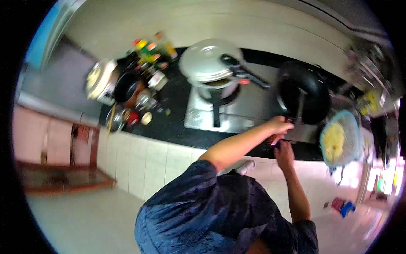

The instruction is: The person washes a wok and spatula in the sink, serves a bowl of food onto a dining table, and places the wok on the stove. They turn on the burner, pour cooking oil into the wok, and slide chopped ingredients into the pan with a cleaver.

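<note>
In front of the black wok [292, 80], my left hand [278, 125] is closed around a slim pinkish-red handle [276, 139], parts of which show on both sides of the fist. I cannot tell whether it belongs to the wok or to a separate tool. Just below it, over the counter edge, my right hand [285, 153] has curled fingers beside the handle's lower end and something dark. A metal spatula [301, 106] leans in the wok, its shaft pointing toward my hands. The wok stands on the right side of the steel stove [262, 101].
A lidded pressure cooker [209, 61] stands on the left burner, its black handles sticking out. To the right, a light-blue basket [359, 139] holds pale yellow food. Sauce bottles [148, 51], a dark pot [127, 86] and a rice cooker [102, 80] crowd the left counter.
</note>
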The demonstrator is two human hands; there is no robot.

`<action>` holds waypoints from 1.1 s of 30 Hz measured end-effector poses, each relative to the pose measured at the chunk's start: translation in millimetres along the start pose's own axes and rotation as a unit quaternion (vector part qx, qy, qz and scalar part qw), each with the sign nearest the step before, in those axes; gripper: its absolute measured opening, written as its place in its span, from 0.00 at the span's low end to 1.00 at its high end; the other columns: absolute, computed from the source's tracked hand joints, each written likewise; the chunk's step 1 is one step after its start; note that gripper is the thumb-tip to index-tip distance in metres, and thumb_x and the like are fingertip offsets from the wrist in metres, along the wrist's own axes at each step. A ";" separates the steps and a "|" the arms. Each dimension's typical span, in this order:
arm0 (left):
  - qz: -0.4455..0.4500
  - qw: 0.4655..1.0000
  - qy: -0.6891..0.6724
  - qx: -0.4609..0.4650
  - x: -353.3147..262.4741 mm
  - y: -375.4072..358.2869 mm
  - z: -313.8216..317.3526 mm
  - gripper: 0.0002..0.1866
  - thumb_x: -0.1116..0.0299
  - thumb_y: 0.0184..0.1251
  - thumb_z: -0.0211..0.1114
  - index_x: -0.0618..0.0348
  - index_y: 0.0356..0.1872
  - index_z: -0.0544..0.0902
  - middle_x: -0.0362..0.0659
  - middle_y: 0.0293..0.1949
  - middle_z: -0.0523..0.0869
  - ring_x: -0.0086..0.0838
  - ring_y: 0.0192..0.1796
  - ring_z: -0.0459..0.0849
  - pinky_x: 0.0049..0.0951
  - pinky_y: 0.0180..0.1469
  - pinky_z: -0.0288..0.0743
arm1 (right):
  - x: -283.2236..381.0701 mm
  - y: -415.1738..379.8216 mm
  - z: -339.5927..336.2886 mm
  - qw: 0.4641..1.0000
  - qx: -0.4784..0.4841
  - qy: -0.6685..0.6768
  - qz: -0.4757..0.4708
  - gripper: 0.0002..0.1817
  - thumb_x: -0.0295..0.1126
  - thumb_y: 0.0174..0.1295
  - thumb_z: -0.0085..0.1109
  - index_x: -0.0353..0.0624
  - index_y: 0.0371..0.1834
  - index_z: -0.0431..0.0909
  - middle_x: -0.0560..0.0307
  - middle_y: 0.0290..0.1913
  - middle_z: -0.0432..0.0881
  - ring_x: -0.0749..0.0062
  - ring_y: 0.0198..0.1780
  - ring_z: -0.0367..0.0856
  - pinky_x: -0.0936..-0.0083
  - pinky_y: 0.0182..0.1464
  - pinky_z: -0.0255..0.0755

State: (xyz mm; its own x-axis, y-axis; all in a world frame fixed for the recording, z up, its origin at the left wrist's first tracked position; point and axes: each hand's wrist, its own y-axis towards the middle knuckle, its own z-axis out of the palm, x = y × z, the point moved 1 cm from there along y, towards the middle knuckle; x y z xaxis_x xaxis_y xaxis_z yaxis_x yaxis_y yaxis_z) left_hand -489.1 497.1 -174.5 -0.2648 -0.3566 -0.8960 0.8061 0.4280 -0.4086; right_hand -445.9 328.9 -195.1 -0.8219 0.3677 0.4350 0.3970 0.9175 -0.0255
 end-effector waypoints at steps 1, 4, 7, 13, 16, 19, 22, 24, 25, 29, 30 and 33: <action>-0.047 0.994 0.089 0.031 -15.4 -16.6 -8.7 0.23 0.50 0.62 0.63 0.67 0.32 0.76 0.49 0.18 0.81 0.32 0.19 0.81 0.34 0.21 0.75 | -3.2 -5.0 1.4 1.000 -0.022 0.000 -0.018 0.23 0.29 0.57 0.61 0.39 0.57 0.71 0.40 0.53 0.75 0.44 0.54 0.75 0.56 0.56 0.71; 0.140 0.947 0.244 -0.157 5.2 -60.5 -14.4 0.28 0.46 0.67 0.57 0.70 0.37 0.77 0.57 0.26 0.85 0.45 0.32 0.86 0.40 0.40 0.77 | -5.8 -18.6 3.4 1.000 0.021 0.004 -0.019 0.20 0.30 0.60 0.59 0.38 0.56 0.72 0.41 0.50 0.76 0.44 0.50 0.77 0.56 0.51 0.73; 0.242 0.916 0.260 -0.185 35.8 -127.0 -44.4 0.19 0.53 0.66 0.59 0.62 0.39 0.80 0.51 0.29 0.86 0.47 0.34 0.85 0.43 0.39 0.76 | -14.1 -33.2 11.8 0.997 0.053 0.047 -0.028 0.20 0.31 0.61 0.59 0.37 0.56 0.73 0.40 0.53 0.75 0.49 0.46 0.79 0.59 0.48 0.75; 0.054 0.891 0.291 -0.343 172.2 -260.3 -178.0 0.09 0.63 0.57 0.63 0.58 0.29 0.84 0.52 0.28 0.84 0.47 0.32 0.84 0.45 0.35 0.76 | 2.2 -60.8 9.5 0.990 0.121 0.069 0.027 0.20 0.30 0.61 0.59 0.36 0.56 0.74 0.41 0.53 0.77 0.55 0.39 0.82 0.63 0.44 0.77; -0.069 0.818 0.346 -0.454 228.1 -319.2 -251.4 0.10 0.62 0.58 0.62 0.58 0.29 0.84 0.53 0.30 0.86 0.49 0.35 0.85 0.46 0.38 0.78 | -4.3 -73.6 17.5 0.989 0.131 0.064 0.033 0.20 0.31 0.61 0.60 0.36 0.56 0.74 0.41 0.51 0.79 0.55 0.37 0.82 0.63 0.43 0.77; -0.139 0.785 0.338 -0.500 223.0 -359.1 -276.5 0.11 0.62 0.59 0.62 0.59 0.29 0.84 0.54 0.31 0.86 0.50 0.36 0.85 0.46 0.40 0.78 | -14.0 -86.8 26.9 0.987 0.130 0.074 0.054 0.19 0.31 0.61 0.59 0.36 0.55 0.74 0.40 0.49 0.80 0.54 0.37 0.82 0.62 0.42 0.77; -0.116 0.791 0.324 -0.507 208.4 -357.7 -283.4 0.12 0.62 0.59 0.62 0.61 0.30 0.84 0.54 0.31 0.86 0.50 0.36 0.85 0.45 0.40 0.78 | -30.0 -101.4 38.1 0.988 0.123 0.061 0.067 0.19 0.31 0.61 0.59 0.35 0.55 0.74 0.40 0.47 0.81 0.54 0.37 0.82 0.61 0.42 0.77; -0.064 0.796 0.328 -0.504 205.7 -345.2 -288.4 0.12 0.62 0.60 0.62 0.61 0.30 0.84 0.54 0.31 0.86 0.50 0.35 0.85 0.45 0.40 0.78 | -28.5 -113.1 40.0 0.992 0.098 0.061 0.057 0.18 0.30 0.60 0.59 0.34 0.52 0.75 0.42 0.41 0.83 0.58 0.31 0.82 0.65 0.38 0.77; -0.060 0.801 0.336 -0.492 196.9 -337.4 -287.7 0.12 0.62 0.60 0.62 0.61 0.30 0.84 0.55 0.30 0.86 0.50 0.35 0.85 0.44 0.39 0.78 | -29.1 -119.2 42.2 0.991 0.098 0.063 0.063 0.18 0.30 0.60 0.59 0.34 0.52 0.75 0.42 0.41 0.83 0.58 0.32 0.83 0.65 0.38 0.77; -0.009 0.816 0.340 -0.467 167.4 -300.4 -277.3 0.12 0.62 0.61 0.62 0.62 0.29 0.84 0.55 0.29 0.85 0.50 0.34 0.85 0.44 0.38 0.77 | -43.8 -133.7 52.1 0.985 0.123 0.068 0.100 0.19 0.33 0.61 0.59 0.34 0.52 0.76 0.41 0.42 0.83 0.54 0.37 0.83 0.62 0.41 0.77; 0.004 0.820 0.337 -0.463 162.0 -292.6 -270.3 0.13 0.62 0.61 0.62 0.62 0.29 0.84 0.55 0.29 0.85 0.50 0.33 0.85 0.44 0.38 0.77 | -46.7 -137.9 54.3 0.982 0.131 0.069 0.120 0.19 0.33 0.61 0.59 0.34 0.52 0.76 0.40 0.42 0.83 0.53 0.38 0.83 0.61 0.42 0.77; 0.038 0.851 0.312 -0.421 145.4 -268.6 -243.7 0.13 0.61 0.63 0.61 0.63 0.29 0.83 0.55 0.27 0.84 0.49 0.32 0.85 0.42 0.35 0.76 | -48.1 -150.7 56.1 0.983 0.117 0.063 0.125 0.20 0.35 0.61 0.58 0.34 0.52 0.76 0.40 0.42 0.83 0.52 0.40 0.83 0.60 0.44 0.77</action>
State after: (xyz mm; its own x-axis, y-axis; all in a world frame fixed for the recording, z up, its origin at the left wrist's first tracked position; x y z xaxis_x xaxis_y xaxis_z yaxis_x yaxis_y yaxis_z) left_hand -873.0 532.6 -237.5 -0.6692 0.0964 -0.7368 0.2376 0.9673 -0.0892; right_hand -489.1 181.5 -262.6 -0.6472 0.5785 0.4964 0.4640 0.8157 -0.3455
